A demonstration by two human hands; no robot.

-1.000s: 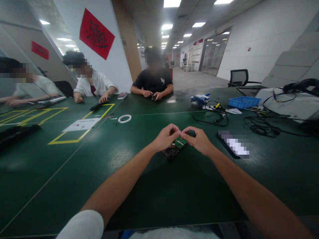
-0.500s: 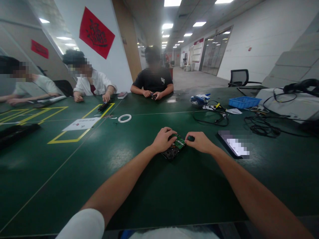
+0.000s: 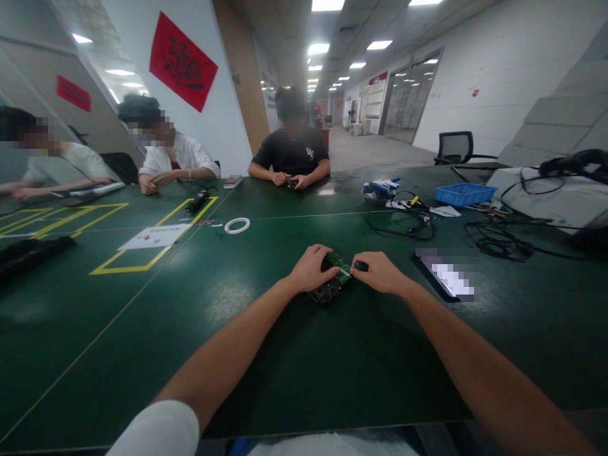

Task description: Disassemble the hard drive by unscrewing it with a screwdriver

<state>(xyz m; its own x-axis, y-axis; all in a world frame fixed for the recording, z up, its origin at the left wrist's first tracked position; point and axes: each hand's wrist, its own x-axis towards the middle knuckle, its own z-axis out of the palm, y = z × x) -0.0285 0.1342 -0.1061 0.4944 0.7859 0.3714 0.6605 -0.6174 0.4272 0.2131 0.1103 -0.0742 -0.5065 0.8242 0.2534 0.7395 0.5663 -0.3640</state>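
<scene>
Office, mesh chair (image 3: 455,147), glass doors (image 3: 412,98)

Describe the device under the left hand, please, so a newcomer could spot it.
On the green table, find the camera wearer's left hand. The flat black device lies partly under it, beside the right hand; unlike the phone farther right, it carries a green circuit board.

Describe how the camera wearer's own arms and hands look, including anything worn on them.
The left hand and right hand are ungloved, with nothing visible worn at either wrist. On the left arm, a plain white, loose sleeve ends in a rounded hem near the elbow. The right arm is bare as far as it shows; its sleeve is out of view.
</scene>
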